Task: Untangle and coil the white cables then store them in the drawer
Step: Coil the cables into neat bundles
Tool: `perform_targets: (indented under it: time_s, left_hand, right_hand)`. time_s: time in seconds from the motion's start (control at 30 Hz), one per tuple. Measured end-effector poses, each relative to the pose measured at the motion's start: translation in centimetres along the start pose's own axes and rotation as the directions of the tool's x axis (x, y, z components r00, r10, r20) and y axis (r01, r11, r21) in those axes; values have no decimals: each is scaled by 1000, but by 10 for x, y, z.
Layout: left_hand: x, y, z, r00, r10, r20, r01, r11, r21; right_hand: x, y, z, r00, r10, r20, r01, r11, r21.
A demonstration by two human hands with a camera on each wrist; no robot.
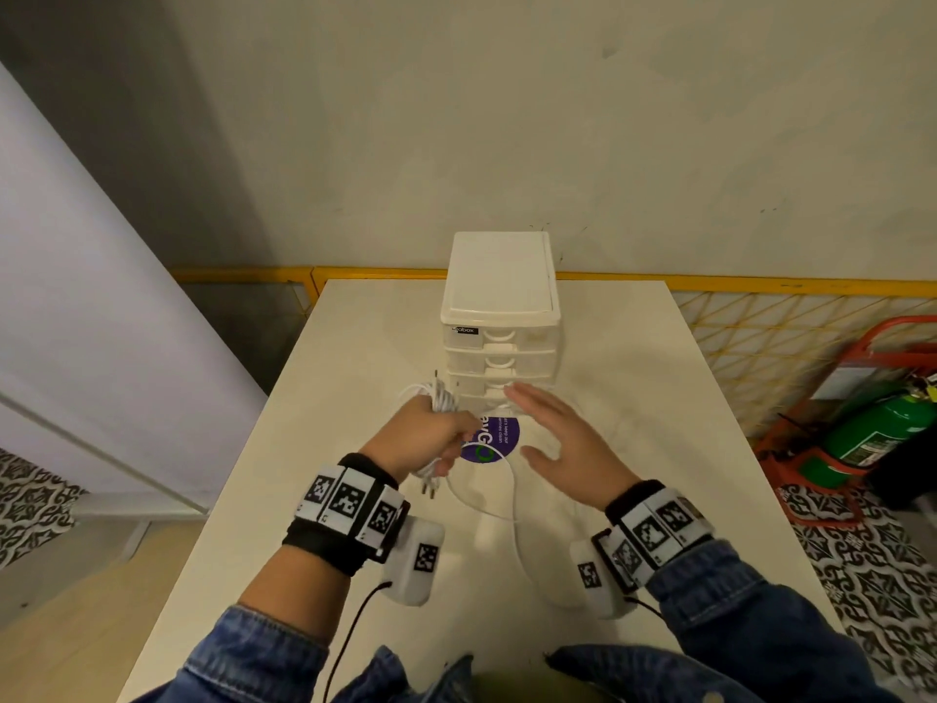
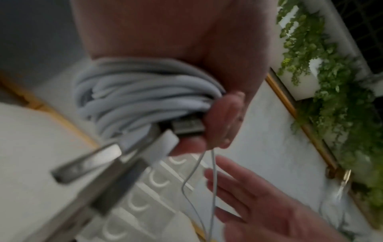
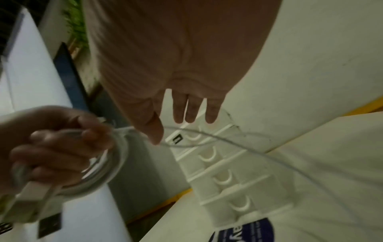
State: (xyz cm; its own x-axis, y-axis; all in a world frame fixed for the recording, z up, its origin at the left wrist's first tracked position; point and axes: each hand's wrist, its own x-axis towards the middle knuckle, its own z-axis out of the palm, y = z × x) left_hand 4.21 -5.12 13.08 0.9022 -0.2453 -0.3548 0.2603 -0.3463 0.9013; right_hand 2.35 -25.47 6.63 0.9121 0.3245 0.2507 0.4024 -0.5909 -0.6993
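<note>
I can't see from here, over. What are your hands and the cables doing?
Left hand grips coiled cables. Right hand open, near drawers, all shut. Loose cable trails on table.

Dim, even light; both wrist views blurred.

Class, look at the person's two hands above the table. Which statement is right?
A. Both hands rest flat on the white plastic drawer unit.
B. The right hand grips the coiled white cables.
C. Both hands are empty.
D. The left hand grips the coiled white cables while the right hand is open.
D: the left hand curls round the coiled white cables, while the right hand has straight, spread fingers and holds nothing.
</note>
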Motion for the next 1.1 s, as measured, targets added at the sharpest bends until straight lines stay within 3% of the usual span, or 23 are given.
perform_targets:
  time_s: [0.07,0.23,0.4,0.57,0.67,0.77,0.93,1.03,1.1]
  left_hand:
    - [-3,2,7,994,3,106,2,999,-47]
    - [-6,-3,9,970,-29,240,39,999,-38]
    - [-9,-6,17,931,-81,356,52,995,88]
    - [-12,1,25,910,-69,408,32,995,98]
    - [-13,0,26,926,-90,368,51,992,113]
    - [-12,-5,25,944,-70,322,41,995,95]
    - [-17,3,32,930,12,368,-33,998,51]
    - [-21,12,31,923,87,374,-63,995,-74]
    - [-22,14,28,912,116,392,-41,980,-194]
  right_hand:
    - [4,-1,14,1000,-19,12,19,1000,-9]
    - [5,9,15,983,-41,-181,37,999,-26]
    - [21,-13,-13,972,-171,-159,156,983,-98]
    - [35,-16,-17,977,-173,-121,157,978,-137]
    - [32,-20,-17,955,-187,-229,181,982,-49]
    - [32,-24,-18,928,-251,-275,232,968,-98]
    - [35,-17,-14,974,-117,-196,101,991,-88]
    - [27,-11,-3,1000,-6,-22,5,1000,-30]
    - [19,-11,8,997,69,18,-70,996,51]
